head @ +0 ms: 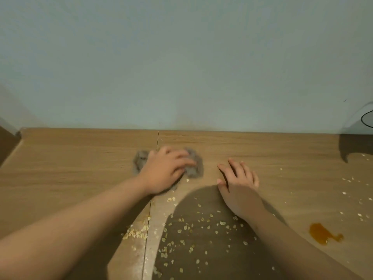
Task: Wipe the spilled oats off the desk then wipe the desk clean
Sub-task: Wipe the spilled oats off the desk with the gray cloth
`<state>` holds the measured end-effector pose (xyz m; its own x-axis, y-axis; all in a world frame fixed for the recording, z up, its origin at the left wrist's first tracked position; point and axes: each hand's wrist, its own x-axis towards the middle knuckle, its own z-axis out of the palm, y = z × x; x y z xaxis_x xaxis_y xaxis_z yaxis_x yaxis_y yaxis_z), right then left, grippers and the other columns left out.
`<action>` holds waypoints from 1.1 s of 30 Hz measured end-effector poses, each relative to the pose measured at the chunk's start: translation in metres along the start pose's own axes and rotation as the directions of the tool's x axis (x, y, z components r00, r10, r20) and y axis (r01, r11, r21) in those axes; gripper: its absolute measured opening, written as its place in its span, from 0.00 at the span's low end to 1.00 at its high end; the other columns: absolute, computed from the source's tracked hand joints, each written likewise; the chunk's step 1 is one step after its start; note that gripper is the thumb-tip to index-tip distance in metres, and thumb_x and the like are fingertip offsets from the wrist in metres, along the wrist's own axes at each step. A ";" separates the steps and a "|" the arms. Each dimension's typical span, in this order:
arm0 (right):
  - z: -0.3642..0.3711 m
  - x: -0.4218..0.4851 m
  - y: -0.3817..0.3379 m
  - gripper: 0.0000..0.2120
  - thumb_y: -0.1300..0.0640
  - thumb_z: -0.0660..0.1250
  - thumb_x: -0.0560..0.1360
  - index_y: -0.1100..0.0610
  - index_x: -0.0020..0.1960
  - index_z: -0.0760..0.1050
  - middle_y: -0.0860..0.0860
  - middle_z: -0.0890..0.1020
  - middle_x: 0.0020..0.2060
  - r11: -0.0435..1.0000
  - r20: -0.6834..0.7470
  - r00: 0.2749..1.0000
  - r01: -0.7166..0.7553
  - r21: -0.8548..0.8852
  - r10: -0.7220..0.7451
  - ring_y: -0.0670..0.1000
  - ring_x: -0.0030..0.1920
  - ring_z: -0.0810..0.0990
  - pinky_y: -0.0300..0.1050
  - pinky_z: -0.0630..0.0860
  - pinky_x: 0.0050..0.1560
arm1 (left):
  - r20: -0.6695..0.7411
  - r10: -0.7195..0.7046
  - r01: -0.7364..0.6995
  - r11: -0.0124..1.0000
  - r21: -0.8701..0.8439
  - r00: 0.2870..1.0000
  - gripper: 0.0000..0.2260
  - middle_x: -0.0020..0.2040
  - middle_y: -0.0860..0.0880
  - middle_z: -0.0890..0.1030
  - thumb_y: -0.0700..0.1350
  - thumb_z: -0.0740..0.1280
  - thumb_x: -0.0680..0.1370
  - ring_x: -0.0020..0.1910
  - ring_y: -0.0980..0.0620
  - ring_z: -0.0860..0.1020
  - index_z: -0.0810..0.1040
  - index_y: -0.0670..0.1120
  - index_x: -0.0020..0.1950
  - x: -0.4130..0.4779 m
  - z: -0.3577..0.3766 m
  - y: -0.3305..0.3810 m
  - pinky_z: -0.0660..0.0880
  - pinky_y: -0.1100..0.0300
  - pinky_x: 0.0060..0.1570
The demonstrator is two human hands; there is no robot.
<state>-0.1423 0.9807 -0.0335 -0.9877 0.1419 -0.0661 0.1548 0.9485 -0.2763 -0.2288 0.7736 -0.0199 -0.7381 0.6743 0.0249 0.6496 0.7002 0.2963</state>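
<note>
head view, close above desk (262, 150), facing wall (181, 57)

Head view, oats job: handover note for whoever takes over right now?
Left hand: flat on the grey cloth, pressing it to the desk at far centre.
Right hand: spread flat on the desk beside the cloth, holds nothing.
Oats: scattered near centre between the arms, a heap by the desk seam, more flakes at far right.
Orange spill: near right, not wiped.
Done: little; only the desk's left side shows no flakes.
Left: sweep the oats off, wipe the spill, wipe the whole desk.
</note>
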 end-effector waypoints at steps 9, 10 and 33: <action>-0.010 0.004 -0.001 0.22 0.46 0.49 0.81 0.43 0.74 0.53 0.45 0.48 0.76 0.999 0.175 0.984 -0.019 -0.046 0.026 0.52 0.75 0.44 0.53 0.42 0.73 | -0.093 -0.248 0.250 0.968 0.011 0.964 0.18 0.73 0.60 0.62 0.52 0.51 0.82 0.67 0.49 0.62 0.62 0.64 0.71 0.023 0.003 -0.009 0.61 0.53 0.58; -0.010 0.005 -0.001 0.22 0.46 0.49 0.81 0.43 0.74 0.53 0.46 0.48 0.76 0.999 0.175 0.984 -0.022 -0.048 0.030 0.52 0.75 0.44 0.53 0.42 0.72 | -0.107 -0.269 0.273 0.962 0.016 0.957 0.18 0.73 0.60 0.62 0.52 0.52 0.82 0.66 0.49 0.62 0.63 0.64 0.71 0.026 0.004 -0.007 0.61 0.53 0.57; -0.007 -0.053 -0.017 0.22 0.53 0.50 0.82 0.50 0.75 0.56 0.49 0.54 0.76 0.999 0.145 0.989 -0.033 0.006 0.031 0.51 0.76 0.48 0.50 0.43 0.73 | -0.003 0.131 -0.129 0.973 -0.191 0.991 0.18 0.65 0.61 0.72 0.50 0.54 0.76 0.52 0.55 0.64 0.72 0.61 0.64 -0.149 0.027 0.048 0.65 0.54 0.49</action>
<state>-0.0926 0.9586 -0.0189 -0.9685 0.1290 -0.2129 0.1869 0.9416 -0.2802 -0.0825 0.7131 -0.0350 -0.6473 0.7594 0.0663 0.6926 0.5496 0.4672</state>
